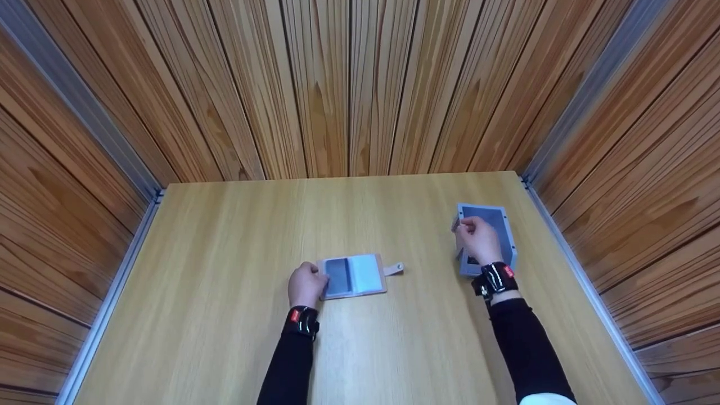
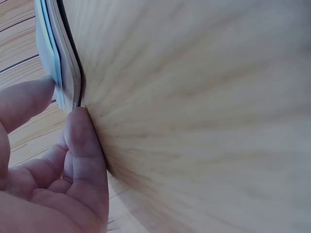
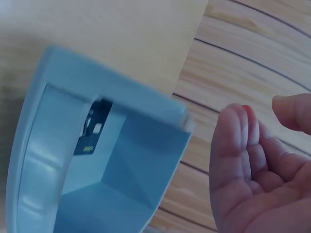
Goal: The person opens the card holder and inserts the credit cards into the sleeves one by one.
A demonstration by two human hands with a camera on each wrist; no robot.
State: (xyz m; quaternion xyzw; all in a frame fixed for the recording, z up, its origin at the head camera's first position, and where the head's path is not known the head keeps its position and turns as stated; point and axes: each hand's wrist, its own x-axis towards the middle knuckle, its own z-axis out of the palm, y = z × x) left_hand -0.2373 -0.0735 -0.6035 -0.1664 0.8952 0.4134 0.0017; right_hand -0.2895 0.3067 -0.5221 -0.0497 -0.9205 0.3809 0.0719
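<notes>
An open card holder with clear sleeves lies on the table, its snap strap pointing right. My left hand pinches its left edge, the thumb on the sleeves and a finger at the outer cover. Over a grey-blue box at the right hovers my right hand, with nothing between its fingers. In the right wrist view the thumb stands apart from the bent fingers, beside the box rim. Inside the box a black card with a pale chip leans near the wall.
The wooden table meets a plank wall at the back. Metal rails run along its sides, with more plank walls beyond them.
</notes>
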